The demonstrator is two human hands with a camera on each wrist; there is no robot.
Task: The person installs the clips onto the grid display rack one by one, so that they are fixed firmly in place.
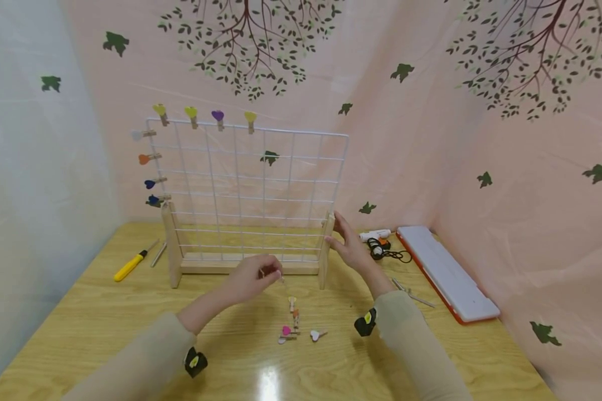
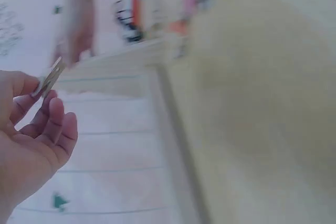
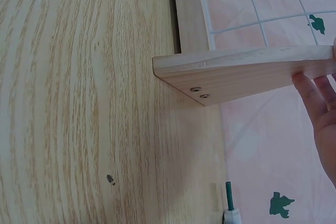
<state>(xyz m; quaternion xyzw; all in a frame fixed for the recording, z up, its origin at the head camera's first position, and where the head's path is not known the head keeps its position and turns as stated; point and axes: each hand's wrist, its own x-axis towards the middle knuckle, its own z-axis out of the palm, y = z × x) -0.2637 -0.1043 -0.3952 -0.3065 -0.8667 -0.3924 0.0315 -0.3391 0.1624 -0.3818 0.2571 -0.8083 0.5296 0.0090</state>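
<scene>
Pink leaf-print backdrop (image 1: 381,172) behind woodgrain table (image 1: 80,340); mini wooden clothespin (image 2: 52,77), prob light, stiff, snappable & best taken by its legs, is pinched in L hand (image 1: 253,277) before the wire-grid rack (image 1: 205,268); R hand (image 1: 352,250), fingers loosely extended, touches rack's right upright (image 1: 323,264); hands apart.

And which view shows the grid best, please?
The head view: it shows nearly the whole grid in its wooden stand. The left wrist view shows only some bars, blurred; the right wrist view, just a lower corner.
</scene>
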